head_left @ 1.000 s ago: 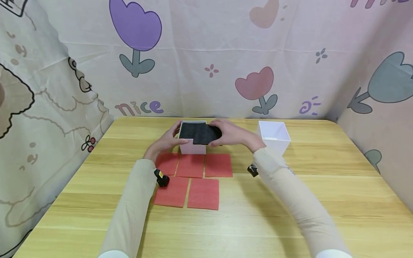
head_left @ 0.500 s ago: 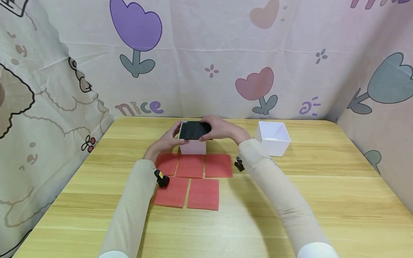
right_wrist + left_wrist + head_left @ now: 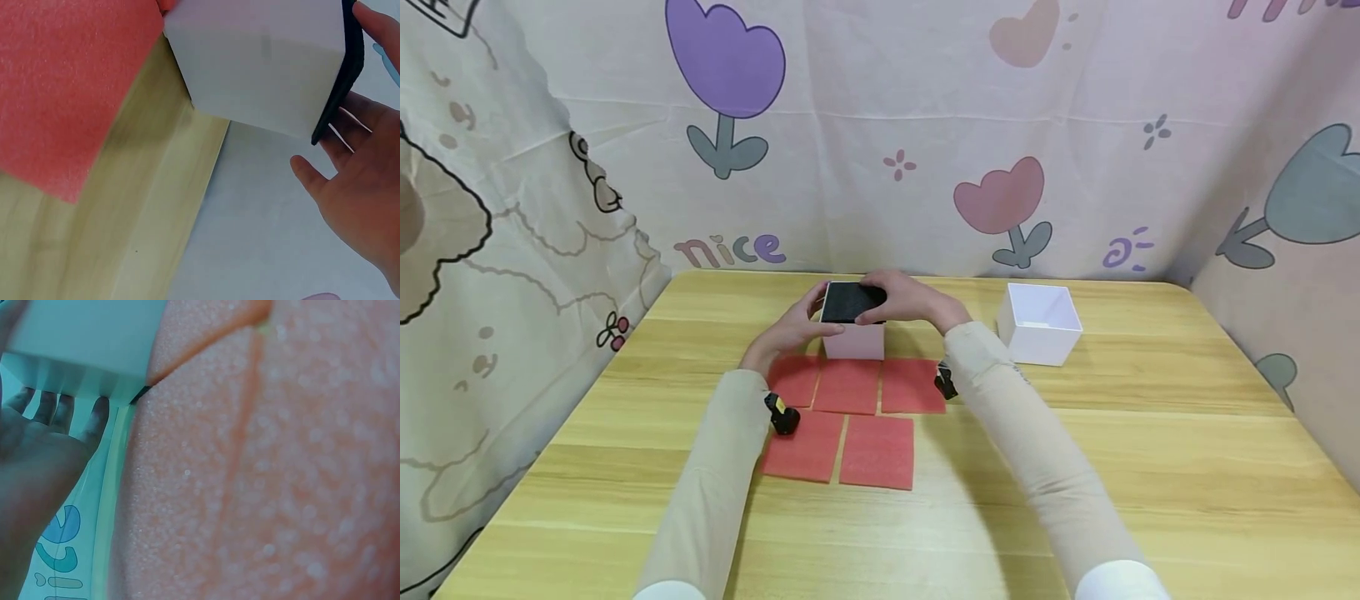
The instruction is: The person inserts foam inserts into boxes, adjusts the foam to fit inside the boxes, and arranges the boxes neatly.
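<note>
A white box point(image 3: 854, 342) stands near the back of the table, with a black square sheet point(image 3: 847, 302) over its top. My left hand point(image 3: 792, 327) holds the box at its left side, thumb along the front and fingers round the back; in the left wrist view those fingertips press on the box wall point(image 3: 81, 337). My right hand point(image 3: 904, 298) grips the sheet at its right end, thumb at the front edge and fingers behind. Seen from the right wrist, the black sheet point(image 3: 342, 81) lies along the box rim and slightly overhangs it.
Several red squares lie flat in two rows before the box, among them a front one point(image 3: 877, 452) and a back-right one point(image 3: 913, 386). A second white box point(image 3: 1041, 325), open at the top, stands to the right. A printed cloth point(image 3: 850, 167) hangs behind the table point(image 3: 1150, 467).
My right hand has carried the black sheet leftward until it lines up over the other black material in the box's top. The left hand has kept its hold on the box.
</note>
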Demonstrator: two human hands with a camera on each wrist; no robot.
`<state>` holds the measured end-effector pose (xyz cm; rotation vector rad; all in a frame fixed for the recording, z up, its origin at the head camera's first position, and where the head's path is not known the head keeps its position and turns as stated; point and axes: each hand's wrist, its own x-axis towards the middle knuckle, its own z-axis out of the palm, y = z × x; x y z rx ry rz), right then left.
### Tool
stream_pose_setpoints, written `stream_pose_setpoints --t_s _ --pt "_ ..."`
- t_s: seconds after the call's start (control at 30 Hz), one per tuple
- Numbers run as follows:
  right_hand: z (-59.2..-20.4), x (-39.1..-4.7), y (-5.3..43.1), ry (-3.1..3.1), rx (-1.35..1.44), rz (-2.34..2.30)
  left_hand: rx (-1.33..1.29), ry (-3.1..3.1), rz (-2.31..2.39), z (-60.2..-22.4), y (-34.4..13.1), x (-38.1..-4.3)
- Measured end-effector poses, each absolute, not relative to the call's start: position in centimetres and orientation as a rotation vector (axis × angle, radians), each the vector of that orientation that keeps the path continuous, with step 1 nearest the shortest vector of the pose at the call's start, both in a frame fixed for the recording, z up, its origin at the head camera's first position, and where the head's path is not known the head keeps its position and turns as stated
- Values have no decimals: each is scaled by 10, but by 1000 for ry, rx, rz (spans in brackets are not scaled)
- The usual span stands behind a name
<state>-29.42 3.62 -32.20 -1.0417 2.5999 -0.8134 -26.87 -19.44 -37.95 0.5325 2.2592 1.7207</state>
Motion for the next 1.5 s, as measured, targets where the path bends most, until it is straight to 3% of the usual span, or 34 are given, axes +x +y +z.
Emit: stream_pose_setpoints --t_s 0.17,0.53,1.07,1.5 --pt "-326 -294 37 2612 -1001 -825 543 2276 1685 -363 -189 -258" --pt "-337 -294 39 2641 -1024 -808 526 2263 1710 -363 -187 -257" --pt "-344 -292 36 2684 -1036 -686 539 2292 1717 -392 -195 -275" --pt "-330 -268 19 2748 -1259 -191 544 2225 1743 -374 -190 -265"
